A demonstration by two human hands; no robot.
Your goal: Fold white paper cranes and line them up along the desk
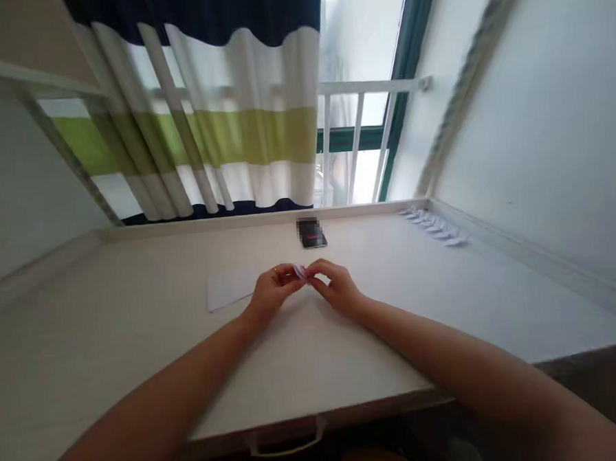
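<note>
Pinching folded paper (300, 271) in the fingertips of left grip (273, 291) and right grip (340, 288), above or on the worktop (305, 368); cannot tell which. Wearing a ring (276, 270) on the left grip. Facing a phone (315, 242) just beyond, a white sheet (228, 290) beside the left grip, and paper pieces (434, 227) near the right-hand wall (537, 170).

From the right hand (338, 287) I see room over the desk (387, 267) at one o'clock, between the phone (313, 240) at eleven and folded papers (437, 230) at two; the left hand (270, 291) blocks nine o'clock
</note>
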